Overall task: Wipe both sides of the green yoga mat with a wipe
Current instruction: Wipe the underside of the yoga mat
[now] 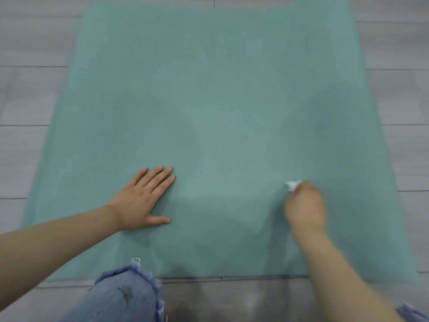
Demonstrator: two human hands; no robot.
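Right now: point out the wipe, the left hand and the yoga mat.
wipe (pixel 293 185): head view, on the white crumpled bit showing past the fingertips.
left hand (pixel 141 201): head view, on the back of the hand lying flat.
yoga mat (pixel 216 94): head view, on bare green surface mid-mat.

Soft, even, fairly bright light, no glare. A broad dim shadow lies on the green yoga mat (pixel 209 101) near its front edge. The right hand (pixel 304 205) is smeared by motion blur; the left hand (pixel 141 198) is sharp. Wide-angle distortion bows the mat's sides outward.
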